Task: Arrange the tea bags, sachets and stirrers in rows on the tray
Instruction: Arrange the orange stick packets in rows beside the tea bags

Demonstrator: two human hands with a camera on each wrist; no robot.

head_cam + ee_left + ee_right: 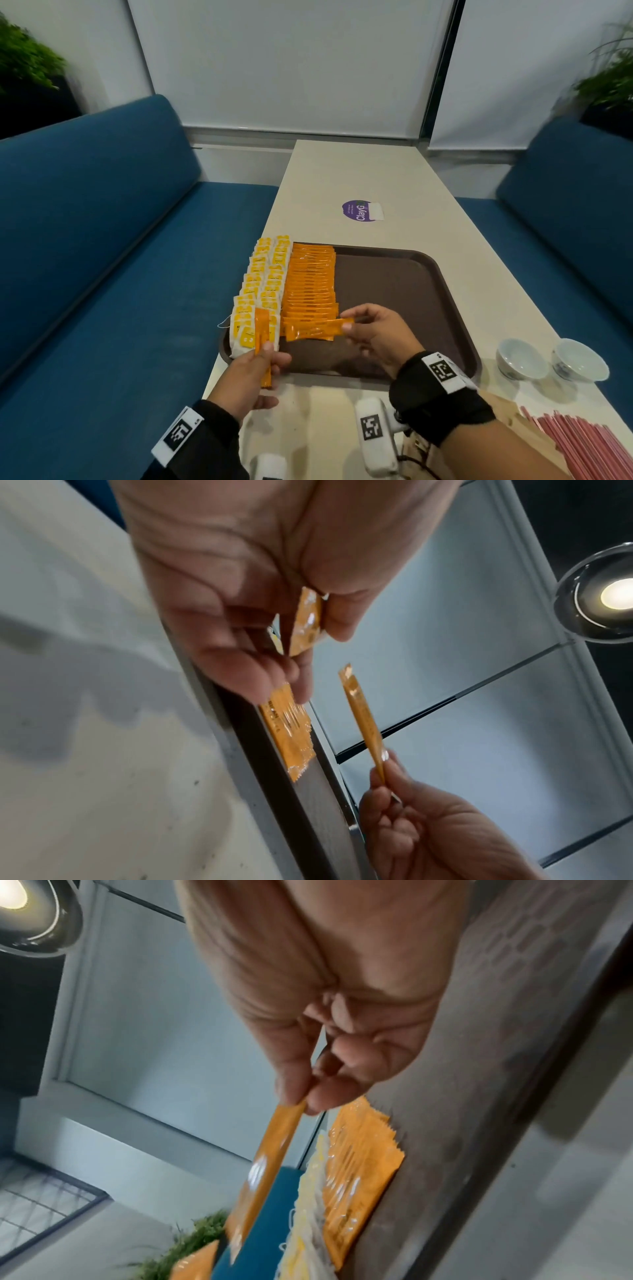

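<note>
Right hand (373,330) pinches one end of an orange sachet (317,329), holding it level over the near end of the sachet row (310,284); left hand (253,373) pinches a second orange sachet (263,346) upright at the tray's near-left corner. Progress, judged from the layout: two columns of tea bags (262,287) fill the left edge of the brown tray (442,274), one overlapped sachet row runs beside them, nearly full length. Right half of the tray bare. Pink stirrers (582,445) lie in a bundle on the table (359,171), off the tray, untouched. Sachets: thin glossy crinkled film, serrated ends. Tea bags: white paper envelopes, yellow print, one loose string showing. Tray: matte, textured, rounded corners
</note>
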